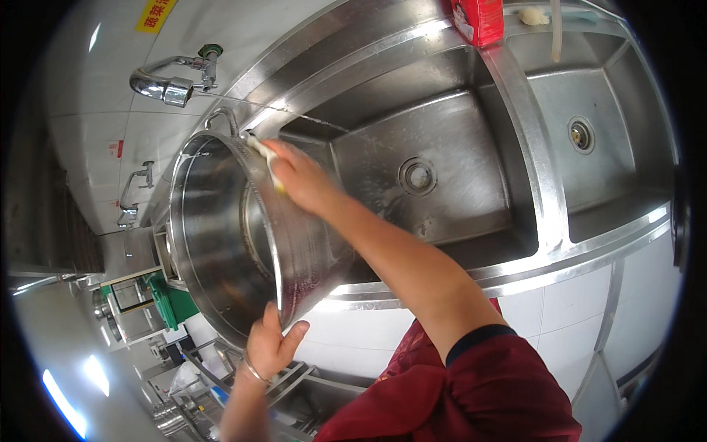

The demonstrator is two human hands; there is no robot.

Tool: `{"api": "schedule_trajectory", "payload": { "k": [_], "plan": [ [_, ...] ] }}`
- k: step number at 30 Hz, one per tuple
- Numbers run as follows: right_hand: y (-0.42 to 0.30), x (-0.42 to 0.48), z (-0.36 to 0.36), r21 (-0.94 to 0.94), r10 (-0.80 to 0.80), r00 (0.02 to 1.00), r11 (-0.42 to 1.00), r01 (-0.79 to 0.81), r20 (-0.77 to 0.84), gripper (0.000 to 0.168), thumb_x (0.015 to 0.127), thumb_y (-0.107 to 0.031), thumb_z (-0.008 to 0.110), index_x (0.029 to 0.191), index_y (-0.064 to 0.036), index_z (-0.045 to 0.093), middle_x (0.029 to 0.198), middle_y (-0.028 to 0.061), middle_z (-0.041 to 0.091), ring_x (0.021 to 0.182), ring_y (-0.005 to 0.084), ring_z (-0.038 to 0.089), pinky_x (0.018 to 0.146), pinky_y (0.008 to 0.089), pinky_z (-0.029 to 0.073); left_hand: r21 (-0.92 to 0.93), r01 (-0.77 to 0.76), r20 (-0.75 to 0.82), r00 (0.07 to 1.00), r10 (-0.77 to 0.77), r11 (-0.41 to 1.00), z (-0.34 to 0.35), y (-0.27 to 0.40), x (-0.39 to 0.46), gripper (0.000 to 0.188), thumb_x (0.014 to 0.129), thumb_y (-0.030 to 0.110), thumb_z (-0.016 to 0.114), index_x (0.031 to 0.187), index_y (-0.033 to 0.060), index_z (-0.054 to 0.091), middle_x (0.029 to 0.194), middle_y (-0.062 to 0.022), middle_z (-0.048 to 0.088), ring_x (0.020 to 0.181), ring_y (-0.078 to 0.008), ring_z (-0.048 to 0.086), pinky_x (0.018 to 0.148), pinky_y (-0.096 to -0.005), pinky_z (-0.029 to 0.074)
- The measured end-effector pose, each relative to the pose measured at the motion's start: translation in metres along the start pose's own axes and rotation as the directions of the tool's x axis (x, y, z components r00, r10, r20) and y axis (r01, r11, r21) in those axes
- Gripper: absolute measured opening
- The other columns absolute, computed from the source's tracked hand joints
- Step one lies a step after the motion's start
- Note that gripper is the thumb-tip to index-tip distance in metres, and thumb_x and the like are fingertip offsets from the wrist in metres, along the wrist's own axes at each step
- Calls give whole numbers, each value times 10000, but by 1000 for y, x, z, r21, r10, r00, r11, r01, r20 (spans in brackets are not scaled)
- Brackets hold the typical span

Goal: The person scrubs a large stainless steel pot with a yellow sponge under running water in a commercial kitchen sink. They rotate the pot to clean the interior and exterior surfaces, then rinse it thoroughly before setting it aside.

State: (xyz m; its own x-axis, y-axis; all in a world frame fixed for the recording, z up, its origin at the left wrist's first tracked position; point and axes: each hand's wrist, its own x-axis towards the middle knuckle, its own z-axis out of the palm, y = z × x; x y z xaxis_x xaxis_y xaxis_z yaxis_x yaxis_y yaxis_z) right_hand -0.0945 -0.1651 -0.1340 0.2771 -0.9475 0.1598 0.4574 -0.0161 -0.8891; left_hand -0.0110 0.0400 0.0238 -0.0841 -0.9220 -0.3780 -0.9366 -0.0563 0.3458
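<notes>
A large stainless steel stockpot (215, 193) lies tilted at the left end of the sink, its open mouth turned left and its outer wall (309, 243) wet and streaked. My left hand (272, 342) grips the pot's rim at the near side, thumb outside. Against the outer wall, close to the far rim, my right hand (301, 174) presses a pale cleaning pad (265, 156) with a yellow part showing below the fingers. A loop handle (222, 117) stands out on the pot's far side. Part of the sink basin (381, 160) is hidden behind the pot and my right arm.
A chrome wall tap (165, 88) sends a thin stream of water into the basin. The second basin (591, 110) lies to the right beyond a steel divider (530, 121). A red package (479, 22) and a pale sponge-like piece (533, 16) sit on the back ledge.
</notes>
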Motion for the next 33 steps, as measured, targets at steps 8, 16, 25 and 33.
{"api": "schedule_trajectory", "payload": {
  "k": [8,16,25,33],
  "plan": [
    [-6,-130,39,-270,-377,915,905,330,-147,517,871,-108,501,1373,-17,417,1447,204,377,1334,415,354,1117,516,274,13,-98,-206,973,99,995,10,12,44,324,982,298,503,987,-26,516,635,-217,583,593,-439,603,518,-442,473],
    [-12,-108,6,-251,-324,910,932,261,-257,498,860,-160,484,1335,-13,465,1382,203,459,1299,391,410,1121,480,278,-8,-158,106,982,158,987,2,13,18,404,950,331,564,1133,-27,526,717,-182,601,663,-415,609,594,-429,488],
    [1,-44,-21,-55,-160,977,987,154,-139,519,898,-165,445,1401,-41,408,1434,197,404,1338,347,374,1116,404,285,219,-34,-90,994,54,975,32,-13,-16,265,907,230,638,769,25,543,627,-169,562,539,-374,567,495,-421,432],
    [39,-178,35,-288,-310,938,922,258,-152,535,851,-81,484,1376,-27,396,1428,202,387,1385,394,297,1156,545,193,-178,113,-178,973,-145,978,26,20,21,308,870,257,708,944,-10,573,658,-146,598,567,-308,617,535,-367,468]
  ]
}}
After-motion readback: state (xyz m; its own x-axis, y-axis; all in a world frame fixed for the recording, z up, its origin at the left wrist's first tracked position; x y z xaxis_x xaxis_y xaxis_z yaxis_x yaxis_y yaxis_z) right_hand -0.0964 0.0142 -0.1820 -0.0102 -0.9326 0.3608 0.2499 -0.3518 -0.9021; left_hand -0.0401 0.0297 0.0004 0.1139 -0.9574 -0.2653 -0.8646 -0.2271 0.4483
